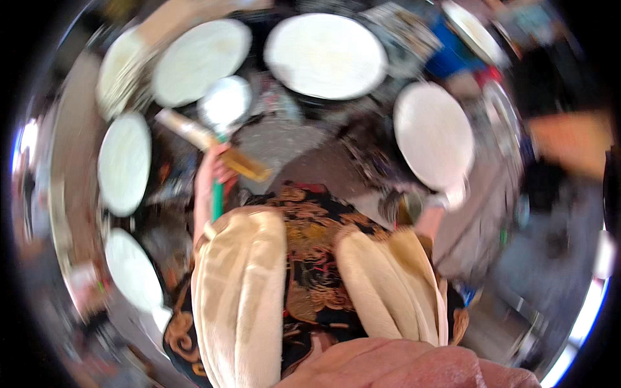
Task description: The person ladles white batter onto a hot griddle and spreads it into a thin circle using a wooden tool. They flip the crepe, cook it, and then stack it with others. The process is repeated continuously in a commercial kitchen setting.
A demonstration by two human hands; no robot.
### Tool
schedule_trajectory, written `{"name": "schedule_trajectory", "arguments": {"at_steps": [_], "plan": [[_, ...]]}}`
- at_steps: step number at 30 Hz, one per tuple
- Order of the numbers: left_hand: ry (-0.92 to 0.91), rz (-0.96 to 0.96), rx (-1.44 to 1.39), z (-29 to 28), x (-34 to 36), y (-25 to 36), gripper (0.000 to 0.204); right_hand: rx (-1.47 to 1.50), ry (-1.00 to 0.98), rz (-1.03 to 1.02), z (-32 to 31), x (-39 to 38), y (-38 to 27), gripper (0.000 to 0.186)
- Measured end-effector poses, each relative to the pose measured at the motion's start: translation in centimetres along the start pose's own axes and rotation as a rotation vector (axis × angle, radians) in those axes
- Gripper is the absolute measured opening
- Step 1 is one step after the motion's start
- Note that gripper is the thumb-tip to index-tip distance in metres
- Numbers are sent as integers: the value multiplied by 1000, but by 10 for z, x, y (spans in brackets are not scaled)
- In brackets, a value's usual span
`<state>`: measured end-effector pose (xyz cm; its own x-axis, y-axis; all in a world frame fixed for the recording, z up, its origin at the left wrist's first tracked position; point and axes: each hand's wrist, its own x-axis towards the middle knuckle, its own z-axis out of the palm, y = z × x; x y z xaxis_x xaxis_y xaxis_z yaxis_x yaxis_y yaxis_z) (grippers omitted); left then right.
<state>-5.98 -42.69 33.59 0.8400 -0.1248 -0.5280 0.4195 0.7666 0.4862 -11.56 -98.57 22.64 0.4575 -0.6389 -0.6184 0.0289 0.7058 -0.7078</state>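
My left hand (220, 165) is closed around a green handle (218, 202). Above the hand, a round white-topped piece (225, 102) seems to belong to that handle, though blur hides the join. A flat wooden stick (242, 163) crosses the same hand at a slant, its far end pale. On the right, my right hand (445, 199) is smeared by motion beside a small whitish thing (455, 193), at the lower edge of a large white disc (433, 134). Whether its fingers grip that thing cannot be made out.
Several large white discs curve around me, including a far one (325, 56), one at the far left (202, 63) and one at the left (125, 164). A blue container (446, 55) stands at the far right. Grey floor (275, 143) shows in the middle.
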Motion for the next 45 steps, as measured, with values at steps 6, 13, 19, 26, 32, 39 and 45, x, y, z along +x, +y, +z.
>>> {"name": "schedule_trajectory", "arguments": {"at_steps": [6,13,19,26,32,39,45], "plan": [[58,-131,-26,21,-7,-19,23,-713,288,-155,-90,130,-111,45],[74,5,-126,-3,-60,-32,29,-1379,422,-1287,106,183,-56,41],[277,122,-215,-46,-107,-30,41,-694,-703,-335,262,-19,176,31],[555,364,-232,-115,-160,-26,31,-1649,-1557,-1120,255,-217,335,21],[590,463,-260,-109,-177,-2,36,-1295,-1231,-715,252,-188,335,42],[401,486,-333,-134,-168,3,29,-1552,-577,-1321,233,-121,229,44],[460,408,-217,-112,-163,7,29,-1901,-546,-1479,223,-84,172,65]]}}
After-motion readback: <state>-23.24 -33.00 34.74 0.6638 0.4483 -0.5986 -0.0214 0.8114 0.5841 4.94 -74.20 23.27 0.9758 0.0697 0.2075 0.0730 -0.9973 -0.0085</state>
